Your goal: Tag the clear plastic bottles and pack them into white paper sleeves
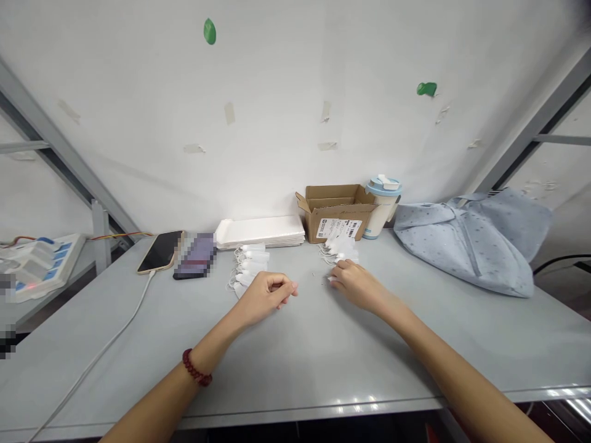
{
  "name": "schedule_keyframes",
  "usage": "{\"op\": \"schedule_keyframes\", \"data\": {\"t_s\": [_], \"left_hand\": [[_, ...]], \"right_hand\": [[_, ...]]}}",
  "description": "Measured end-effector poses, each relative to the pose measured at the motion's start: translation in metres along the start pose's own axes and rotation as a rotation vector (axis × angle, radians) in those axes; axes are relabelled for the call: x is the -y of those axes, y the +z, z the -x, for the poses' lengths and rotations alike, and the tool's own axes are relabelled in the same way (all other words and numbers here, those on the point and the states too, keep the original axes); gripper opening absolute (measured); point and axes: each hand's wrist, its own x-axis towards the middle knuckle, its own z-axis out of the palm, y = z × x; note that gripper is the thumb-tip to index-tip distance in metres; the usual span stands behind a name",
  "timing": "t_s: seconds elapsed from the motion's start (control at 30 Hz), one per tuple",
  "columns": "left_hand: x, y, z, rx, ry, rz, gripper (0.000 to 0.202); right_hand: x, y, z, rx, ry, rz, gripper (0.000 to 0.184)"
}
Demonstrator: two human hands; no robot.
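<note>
– Two sides, what's where?
– Your left hand (269,293) curls loosely, white tags (252,263) at its eleven o'clock; your right hand (353,283) bends beside more tags (340,249), also eleven; I can't tell whether either grips

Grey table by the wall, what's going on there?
Someone is working bare-handed at the grey table. The right hand is at the near end of a row of small white tags with looped cords, in front of the open brown cardboard box; whether it grips one is unclear. The left hand is loosely curled beside a second such row.
</note>
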Motion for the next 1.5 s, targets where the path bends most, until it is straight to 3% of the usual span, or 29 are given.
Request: {"op": "schedule_keyframes", "data": {"t_s": [0.23,0.37,0.47,0.57,0.8,0.97,1.27,1.5], "left_hand": [[0.009,0.007,-0.005,0.019,-0.028,0.047,0.026],[0.013,0.011,-0.006,-0.070,-0.010,0.110,0.039],[0.011,0.011,-0.005,-0.053,0.017,0.118,0.045],[0.008,0.009,-0.004,-0.017,0.052,0.114,0.038],[0.009,0.008,-0.007,-0.062,0.063,0.164,0.030],[0.008,0.008,-0.006,-0.071,0.030,0.149,0.025],[0.013,0.008,-0.006,0.077,0.094,0.076,0.032],[0.009,0.008,-0.004,0.033,0.062,0.179,0.026]], "right_hand": [[0.016,-0.005,0.006,-0.159,-0.162,-0.445,0.012],[0.025,-0.011,0.010,-0.130,-0.170,-0.725,0.015],[0.030,-0.015,0.012,-0.076,-0.149,-0.829,0.018],[0.031,-0.016,0.014,-0.030,-0.140,-0.882,0.021],[0.033,-0.019,0.014,0.021,-0.128,-0.977,0.024],[0.034,-0.021,0.014,-0.021,-0.123,-0.995,0.023],[0.035,-0.017,0.013,-0.102,-0.143,-1.018,0.025],[0.035,-0.017,0.013,-0.112,-0.123,-1.052,0.022]]}}
